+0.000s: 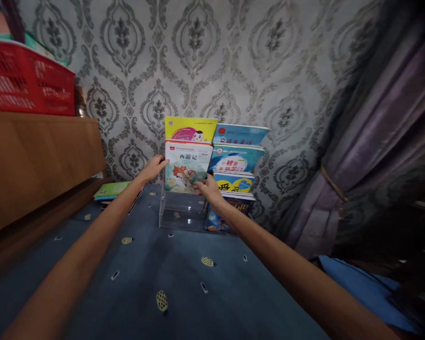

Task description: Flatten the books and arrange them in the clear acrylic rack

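A clear acrylic tiered book stand (179, 215) sits on a blue patterned surface (170, 278) against the wallpapered wall. Both my hands hold a white picture book (187, 163) in the stand's left column. My left hand (153, 167) grips its left edge and my right hand (208, 188) grips its lower right corner. Behind it stands a yellow book (190, 128). The right column holds several tiered books: a blue one (239, 134) on top, a light blue one (235, 159), a yellow one (233, 182) and a dark one (230, 208) at the bottom.
A green book (111, 190) lies flat at the left. A wooden cabinet (38, 160) rises on the left with a red basket (28, 82) on top. Purple-grey curtains (375, 156) hang at the right, with a blue cloth (361, 283) below them.
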`<act>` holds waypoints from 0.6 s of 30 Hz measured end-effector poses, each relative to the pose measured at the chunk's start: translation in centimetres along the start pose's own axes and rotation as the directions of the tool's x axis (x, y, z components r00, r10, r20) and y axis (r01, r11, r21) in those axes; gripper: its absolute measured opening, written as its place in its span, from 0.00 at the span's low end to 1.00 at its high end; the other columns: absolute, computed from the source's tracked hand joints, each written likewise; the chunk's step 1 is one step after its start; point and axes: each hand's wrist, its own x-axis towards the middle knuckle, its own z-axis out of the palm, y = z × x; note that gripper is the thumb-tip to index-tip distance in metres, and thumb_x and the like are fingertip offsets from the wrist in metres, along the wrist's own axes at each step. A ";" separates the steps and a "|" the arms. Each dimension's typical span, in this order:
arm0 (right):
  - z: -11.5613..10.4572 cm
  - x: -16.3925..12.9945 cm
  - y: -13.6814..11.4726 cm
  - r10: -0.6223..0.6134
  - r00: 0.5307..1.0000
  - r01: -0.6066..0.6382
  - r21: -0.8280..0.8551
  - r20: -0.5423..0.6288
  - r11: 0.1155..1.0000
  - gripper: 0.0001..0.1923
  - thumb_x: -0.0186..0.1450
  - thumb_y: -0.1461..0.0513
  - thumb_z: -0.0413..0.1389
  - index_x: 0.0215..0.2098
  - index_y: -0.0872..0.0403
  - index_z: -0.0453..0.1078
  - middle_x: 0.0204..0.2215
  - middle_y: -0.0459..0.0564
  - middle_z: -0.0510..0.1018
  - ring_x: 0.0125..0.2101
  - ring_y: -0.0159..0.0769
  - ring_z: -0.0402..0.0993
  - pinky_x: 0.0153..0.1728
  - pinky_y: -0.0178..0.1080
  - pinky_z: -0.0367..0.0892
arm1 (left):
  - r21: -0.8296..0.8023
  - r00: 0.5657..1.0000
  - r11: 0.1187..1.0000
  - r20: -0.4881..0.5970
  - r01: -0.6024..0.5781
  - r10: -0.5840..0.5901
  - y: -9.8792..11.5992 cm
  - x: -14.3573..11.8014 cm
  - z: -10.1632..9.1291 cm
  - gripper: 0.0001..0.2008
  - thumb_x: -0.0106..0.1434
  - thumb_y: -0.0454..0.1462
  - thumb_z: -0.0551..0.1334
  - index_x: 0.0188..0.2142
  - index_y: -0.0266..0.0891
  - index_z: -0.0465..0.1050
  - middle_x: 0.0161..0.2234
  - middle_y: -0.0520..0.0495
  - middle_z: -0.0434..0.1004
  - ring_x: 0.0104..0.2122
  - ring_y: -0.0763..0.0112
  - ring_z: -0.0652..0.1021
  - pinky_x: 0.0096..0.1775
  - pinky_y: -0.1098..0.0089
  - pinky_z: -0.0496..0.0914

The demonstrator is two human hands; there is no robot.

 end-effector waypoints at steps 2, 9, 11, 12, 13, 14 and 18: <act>0.0 -0.4 -0.2 0.019 0.999 -0.020 0.036 0.026 0.999 0.19 0.60 0.62 0.55 0.49 0.56 0.64 0.35 0.52 0.78 0.32 0.40 0.80 0.23 0.36 0.74 | 0.025 1.000 1.000 0.001 -0.006 0.006 0.2 -0.2 0.0 0.12 0.64 0.43 0.57 0.34 0.38 0.74 0.35 0.46 0.78 0.39 0.60 0.75 0.46 0.62 0.70; 1.1 -1.2 -0.8 0.228 0.974 -0.220 0.273 0.001 0.936 0.18 0.57 0.64 0.60 0.45 0.52 0.64 0.35 0.48 0.77 0.25 0.32 0.79 0.18 0.29 0.69 | 0.134 1.000 0.991 -0.022 0.000 0.003 0.5 -1.6 0.9 0.11 0.68 0.38 0.54 0.33 0.37 0.72 0.37 0.42 0.76 0.41 0.59 0.75 0.48 0.62 0.68; 1.6 -1.2 -0.8 0.277 0.961 -0.255 0.306 -0.029 0.917 0.19 0.56 0.64 0.60 0.45 0.52 0.63 0.34 0.47 0.77 0.24 0.32 0.78 0.17 0.28 0.68 | 0.152 1.000 0.988 -0.031 0.009 -0.005 0.6 -2.2 1.2 0.10 0.68 0.37 0.54 0.34 0.37 0.72 0.39 0.40 0.75 0.44 0.58 0.75 0.49 0.62 0.68; 1.8 -1.2 -0.7 0.291 0.956 -0.263 0.317 -0.043 0.911 0.21 0.56 0.65 0.61 0.46 0.52 0.62 0.32 0.46 0.77 0.24 0.32 0.78 0.16 0.28 0.68 | 0.161 0.999 0.987 -0.034 0.011 -0.005 0.7 -2.4 1.3 0.10 0.69 0.36 0.53 0.35 0.37 0.72 0.41 0.40 0.75 0.45 0.58 0.75 0.50 0.61 0.67; 1.9 -1.2 -0.5 0.297 0.953 -0.265 0.320 -0.056 0.910 0.23 0.56 0.65 0.61 0.48 0.51 0.61 0.31 0.45 0.77 0.24 0.32 0.78 0.16 0.28 0.68 | 0.169 0.999 0.986 -0.036 0.011 -0.005 0.8 -2.7 1.4 0.10 0.69 0.36 0.53 0.36 0.38 0.72 0.42 0.39 0.74 0.45 0.58 0.75 0.51 0.61 0.67; 2.0 -1.2 -0.4 0.297 0.953 -0.263 0.314 -0.064 0.912 0.25 0.55 0.65 0.60 0.49 0.51 0.59 0.30 0.44 0.77 0.24 0.33 0.79 0.17 0.28 0.68 | 0.175 0.999 0.984 -0.037 0.010 -0.004 1.0 -2.9 1.5 0.10 0.70 0.36 0.52 0.38 0.38 0.72 0.42 0.39 0.74 0.46 0.58 0.75 0.51 0.61 0.67; 2.1 -1.2 0.3 0.258 0.964 -0.232 0.253 -0.072 0.939 0.28 0.56 0.65 0.58 0.53 0.51 0.56 0.28 0.41 0.76 0.25 0.34 0.79 0.19 0.30 0.71 | 0.212 0.999 0.977 -0.040 0.017 -0.009 1.5 -3.2 1.7 0.11 0.71 0.34 0.50 0.40 0.37 0.72 0.43 0.39 0.73 0.46 0.58 0.75 0.51 0.61 0.67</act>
